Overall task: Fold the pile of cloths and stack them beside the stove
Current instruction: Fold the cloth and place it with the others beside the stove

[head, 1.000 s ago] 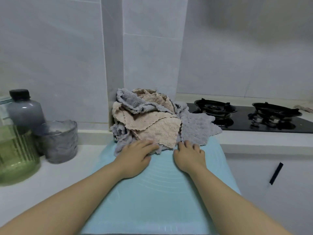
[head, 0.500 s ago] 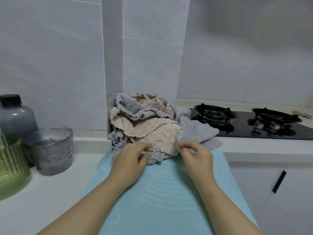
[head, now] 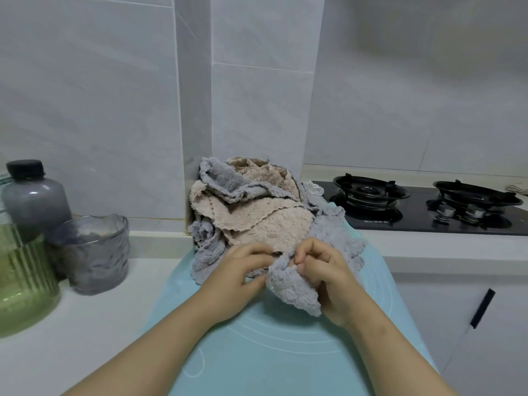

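A heap of beige and grey fluffy cloths (head: 257,212) lies against the wall corner at the far end of a light blue mat (head: 271,347). One grey cloth (head: 291,287) is drawn off the heap toward me. My right hand (head: 328,275) pinches its near edge with curled fingers. My left hand (head: 240,272) pinches the same edge just to the left. The black gas stove (head: 428,210) sits to the right of the heap.
On the white counter at the left stand a ribbed green glass jar (head: 23,278), a grey bottle with a black cap (head: 31,195) and a textured grey glass (head: 91,252). A white cabinet with a black handle (head: 483,307) is below the stove.
Both hands went from resting flat at the heap's front to pinching a grey cloth's edge. The cloth has been pulled off the heap toward me.
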The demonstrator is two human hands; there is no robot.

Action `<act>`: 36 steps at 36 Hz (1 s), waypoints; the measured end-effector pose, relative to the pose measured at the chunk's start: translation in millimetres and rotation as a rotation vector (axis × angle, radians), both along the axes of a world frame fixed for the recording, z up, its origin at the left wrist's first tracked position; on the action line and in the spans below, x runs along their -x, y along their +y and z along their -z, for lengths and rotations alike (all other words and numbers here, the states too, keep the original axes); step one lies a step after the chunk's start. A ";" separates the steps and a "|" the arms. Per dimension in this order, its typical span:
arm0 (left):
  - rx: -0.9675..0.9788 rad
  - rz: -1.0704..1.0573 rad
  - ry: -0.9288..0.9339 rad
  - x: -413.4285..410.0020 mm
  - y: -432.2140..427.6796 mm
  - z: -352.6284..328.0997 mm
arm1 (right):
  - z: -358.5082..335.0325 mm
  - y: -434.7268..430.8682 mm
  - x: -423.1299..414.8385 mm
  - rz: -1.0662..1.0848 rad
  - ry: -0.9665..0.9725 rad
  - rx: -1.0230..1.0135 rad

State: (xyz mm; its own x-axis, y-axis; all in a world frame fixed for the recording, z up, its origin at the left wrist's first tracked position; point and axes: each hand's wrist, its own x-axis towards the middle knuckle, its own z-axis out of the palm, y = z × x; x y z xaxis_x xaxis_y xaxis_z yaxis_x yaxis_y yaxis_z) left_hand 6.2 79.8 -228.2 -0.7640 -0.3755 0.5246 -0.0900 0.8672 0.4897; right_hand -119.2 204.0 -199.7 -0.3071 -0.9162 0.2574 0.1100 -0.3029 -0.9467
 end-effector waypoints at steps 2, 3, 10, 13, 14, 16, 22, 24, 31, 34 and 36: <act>0.000 -0.001 0.026 1.2 0.0 1.5 | -1.5 -1.2 0.0 0.056 -0.088 0.045; -0.012 -0.011 0.043 1.2 0.1 0.7 | -1.3 -2.0 0.8 0.121 -0.109 0.071; -0.532 -0.061 0.363 -8.5 4.9 -18.1 | 7.9 -4.9 8.2 0.633 0.709 -0.100; -0.816 -0.105 0.455 -9.4 4.6 -26.1 | 10.0 -6.1 7.8 0.585 0.983 -0.333; -0.891 -0.115 0.457 -10.2 4.7 -26.8 | 10.3 -7.0 8.3 0.587 1.045 -0.387; -1.035 -0.097 0.451 -11.2 6.1 -27.9 | 10.8 -7.4 9.6 0.619 1.090 -0.436; -0.970 0.010 0.039 1.0 16.5 -31.3 | 11.2 -8.6 11.0 0.691 1.067 -0.471; -0.648 0.073 -0.131 -1.9 21.4 -24.6 | 10.3 -8.4 10.5 0.701 1.059 -0.463; -0.316 -0.161 0.032 -7.2 4.5 -10.3 | 11.0 -7.7 8.1 0.725 0.918 -0.361; -0.322 -0.233 0.108 -13.6 0.6 -11.8 | 9.7 -5.2 4.4 0.728 0.902 -0.303; -0.368 -0.244 0.158 -16.9 1.8 -14.3 | 6.8 -2.2 1.2 0.725 0.893 -0.251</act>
State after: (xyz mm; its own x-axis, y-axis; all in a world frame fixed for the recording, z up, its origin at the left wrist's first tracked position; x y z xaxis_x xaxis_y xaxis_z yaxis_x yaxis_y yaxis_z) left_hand 23.0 81.6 -214.0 -0.5516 -0.7174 0.4256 -0.1697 0.5961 0.7847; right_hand -120.3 201.8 -206.5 -0.5795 -0.6569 0.4824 -0.7437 0.1840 -0.6427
